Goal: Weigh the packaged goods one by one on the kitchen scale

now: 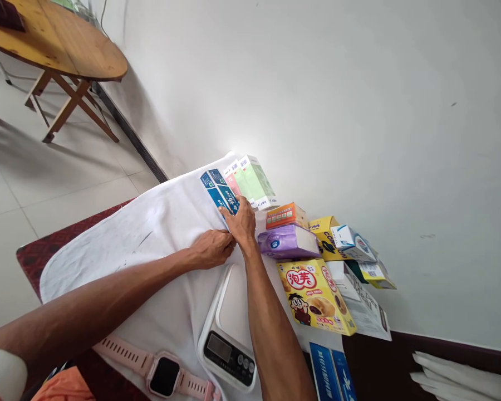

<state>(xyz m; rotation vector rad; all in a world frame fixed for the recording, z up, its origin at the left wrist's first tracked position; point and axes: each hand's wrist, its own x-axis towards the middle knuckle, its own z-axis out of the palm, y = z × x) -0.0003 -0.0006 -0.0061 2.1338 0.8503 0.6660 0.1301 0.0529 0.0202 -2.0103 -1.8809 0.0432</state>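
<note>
Both my arms reach across a white cloth (pixel 150 234) on a table. My right hand (pixel 242 223) rests on the near end of a blue toothpaste box (pixel 219 192), fingers closed against it. My left hand (pixel 212 248) lies just behind it on the cloth, fingers curled together by the box's end; what they pinch is hidden. Beside the blue box lie a pink box (pixel 232 177) and a green box (pixel 256 181). A white kitchen scale (pixel 229 328) sits under my right forearm.
To the right lie an orange box (pixel 286 215), a purple tissue pack (pixel 287 241), a yellow snack box (pixel 315 295), other small boxes (pixel 353 242) and a leaflet (pixel 365 309). A pink smartwatch (pixel 162 376) lies near me. A wooden table (pixel 62 42) stands far left; a white wall behind.
</note>
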